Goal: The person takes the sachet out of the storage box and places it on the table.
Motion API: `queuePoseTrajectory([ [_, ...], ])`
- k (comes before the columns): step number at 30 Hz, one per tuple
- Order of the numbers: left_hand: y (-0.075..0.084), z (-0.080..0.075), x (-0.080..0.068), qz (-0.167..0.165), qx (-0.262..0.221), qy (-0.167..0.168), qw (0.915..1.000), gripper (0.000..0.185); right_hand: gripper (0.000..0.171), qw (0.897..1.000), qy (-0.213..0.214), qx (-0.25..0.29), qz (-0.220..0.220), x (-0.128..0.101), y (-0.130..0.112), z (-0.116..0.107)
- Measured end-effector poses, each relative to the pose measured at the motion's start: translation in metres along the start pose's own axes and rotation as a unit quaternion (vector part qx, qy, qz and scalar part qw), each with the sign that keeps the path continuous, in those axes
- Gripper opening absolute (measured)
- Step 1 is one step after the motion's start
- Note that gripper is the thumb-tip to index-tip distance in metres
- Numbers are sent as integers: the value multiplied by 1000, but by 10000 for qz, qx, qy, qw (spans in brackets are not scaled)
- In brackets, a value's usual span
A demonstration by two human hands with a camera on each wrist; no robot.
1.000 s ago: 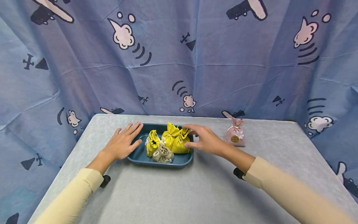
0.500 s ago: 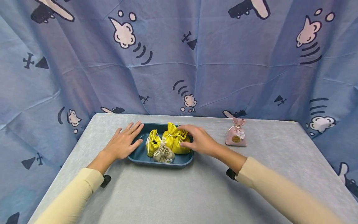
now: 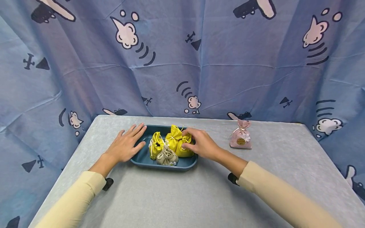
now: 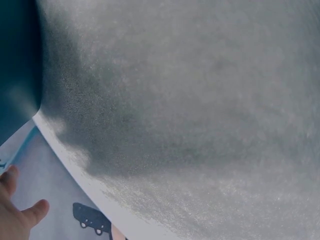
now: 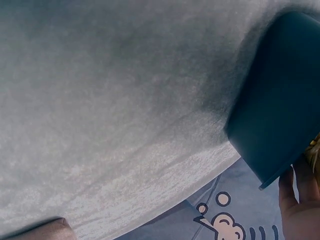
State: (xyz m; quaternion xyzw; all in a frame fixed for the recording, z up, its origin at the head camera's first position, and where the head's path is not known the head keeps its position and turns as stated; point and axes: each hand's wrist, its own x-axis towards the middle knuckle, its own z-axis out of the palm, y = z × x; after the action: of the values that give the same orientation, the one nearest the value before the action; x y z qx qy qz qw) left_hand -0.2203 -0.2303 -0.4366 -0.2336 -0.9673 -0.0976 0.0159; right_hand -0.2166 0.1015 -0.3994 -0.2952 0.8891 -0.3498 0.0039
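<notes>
Your right hand [image 3: 201,145] is at the right end of the dark blue tray [image 3: 142,155], and its thumb and fingers are curled around the rightmost yellow pouch [image 3: 183,149], which stands inside the tray against the right wall. Just beside it to the left is a second yellow pouch [image 3: 172,139], then a third yellow pouch [image 3: 156,146], and a small beige pouch [image 3: 166,157] lies in front of them, near the front wall. The four pouches are packed close together, so there is little free room between them; only the left part of the tray floor is bare.

Your left hand [image 3: 125,144] lies flat with the fingers spread, the palm on the grey table [image 3: 176,193] and the fingertips resting on the left rim of the tray.

A pink pouch [image 3: 241,138] stands alone on the table, well apart from the tray on the right. In front of the tray the table is wide and free until the near edge. Behind, the tray is near the far edge, where the blue printed curtain [image 3: 182,57] hangs.

In the right wrist view you see only the outside wall of the tray [image 5: 280,125] and some fingers [image 5: 300,200], cut off by the frame. The left wrist view shows mostly table surface [image 4: 190,100], with fingertips [image 4: 20,215] in the corner. Your palm hides part of the held pouch.
</notes>
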Motion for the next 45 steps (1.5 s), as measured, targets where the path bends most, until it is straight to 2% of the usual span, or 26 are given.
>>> queuePoseTrajectory([
  [9, 0, -1, 1, -31, 44, -99, 9999, 67, 28, 9997, 136, -81, -188, -2, -1, -2],
  [27, 1, -1, 0, -10, 10, -17, 10000, 67, 26, 9991, 210, 105, -356, -3, -7, -11],
  [38, 2, -2, 0, -2, 36, 3, 10000, 67, 28, 9982, 210, 263, -496, -1, -22, -36],
  [45, 1, -2, 0, 7, 54, 44, 10000, 67, 32, 9975, 322, 85, -616, -3, -29, -48],
])
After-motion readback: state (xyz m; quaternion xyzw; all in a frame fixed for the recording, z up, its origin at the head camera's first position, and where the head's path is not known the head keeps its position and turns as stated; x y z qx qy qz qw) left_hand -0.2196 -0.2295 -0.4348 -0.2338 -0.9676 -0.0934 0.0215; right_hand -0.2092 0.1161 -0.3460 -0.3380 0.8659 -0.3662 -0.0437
